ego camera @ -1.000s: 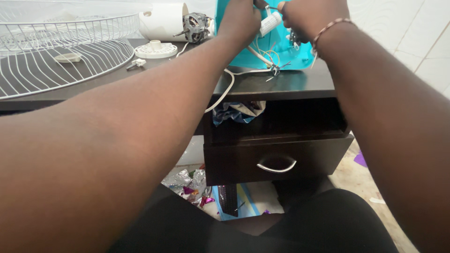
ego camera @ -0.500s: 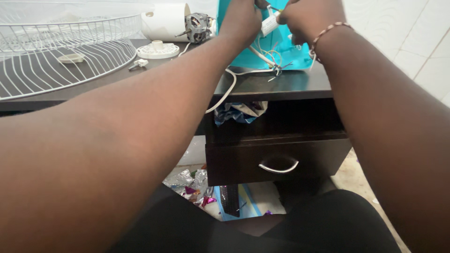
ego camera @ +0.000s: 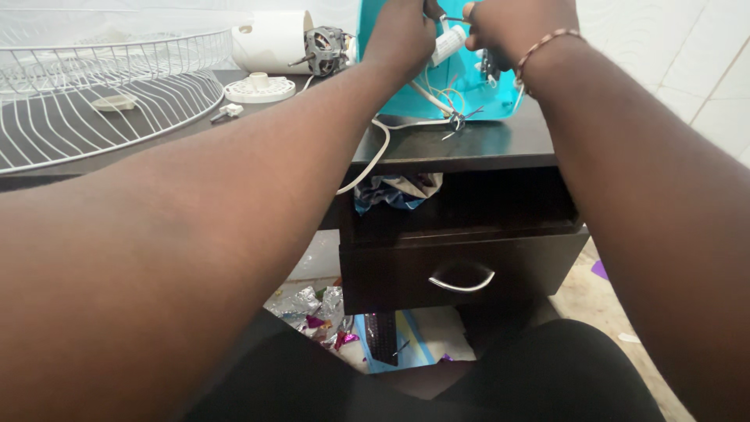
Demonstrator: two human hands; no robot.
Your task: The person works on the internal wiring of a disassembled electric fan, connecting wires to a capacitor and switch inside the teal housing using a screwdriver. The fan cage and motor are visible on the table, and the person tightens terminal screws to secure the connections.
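Observation:
A turquoise fan housing stands on the dark desk with loose wires hanging out of it. My left hand is closed at the top of the housing, next to a small white cylindrical part. My right hand, a beaded bracelet on its wrist, pinches a thin metal tool or wire end right beside that part. The fingertips of both hands run off the top edge, so their exact hold is partly hidden.
A white wire fan guard lies at the left of the desk. Behind it are a white motor cover with a bare motor, a round white cap and a screw. A drawer with a metal handle sits below; foil scraps litter the floor.
The view has shifted slightly downward and right. Both hands stay at the top of the turquoise housing, with only small movement around the white part.

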